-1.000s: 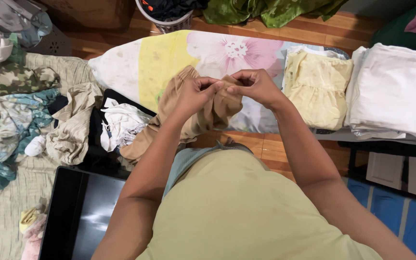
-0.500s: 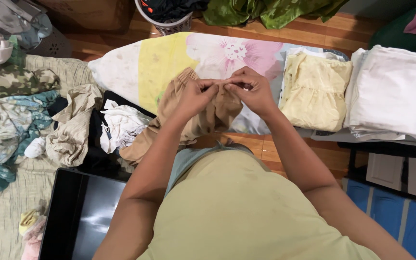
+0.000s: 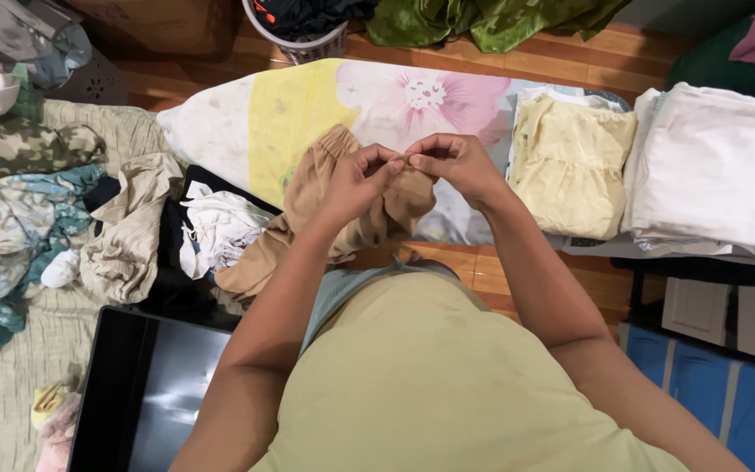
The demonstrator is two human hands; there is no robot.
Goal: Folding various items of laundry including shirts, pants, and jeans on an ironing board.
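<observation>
Your left hand [image 3: 356, 179] and right hand [image 3: 452, 162] both pinch the tan garment [image 3: 342, 218] over the board [image 3: 308, 105], fingertips seemingly touching.

Both hands [image 3: 408, 170] apparently pinch tan garment [image 3: 342, 205]

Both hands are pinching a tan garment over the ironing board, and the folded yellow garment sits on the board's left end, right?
Not quite: the head view shows the folded yellow garment right of the hands, beside the white stack. Left hand and right hand do pinch the tan garment over the ironing board.
</observation>
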